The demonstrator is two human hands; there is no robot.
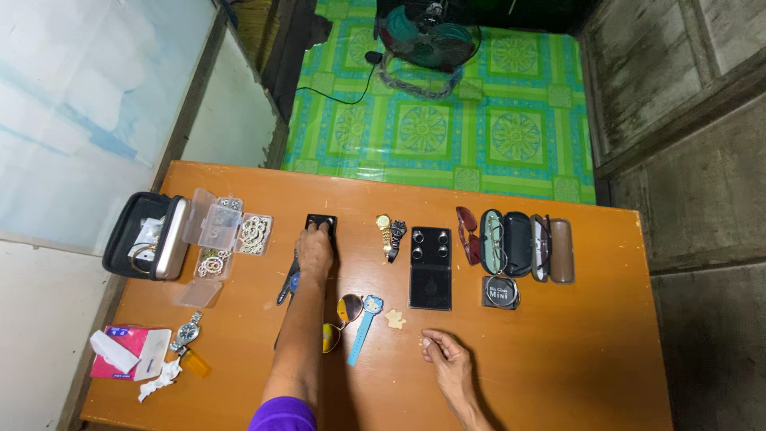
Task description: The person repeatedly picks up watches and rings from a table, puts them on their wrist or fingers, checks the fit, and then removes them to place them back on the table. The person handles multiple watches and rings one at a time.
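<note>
Home room, patterned vinyl floor [447, 120], floor fan [423, 36]

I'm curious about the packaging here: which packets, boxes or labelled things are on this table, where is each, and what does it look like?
Pink tissue packet: near left corner, flat, white tissue sticking out.
Clear plastic boxes: far left, lids open, pale beads inside.
Black box: far middle, small, under the left hand.
Black flat case: centre, rectangular, four round studs.
Round label: right of it, dark disc with white lettering.
Right hand: resting on the bare table.
</note>
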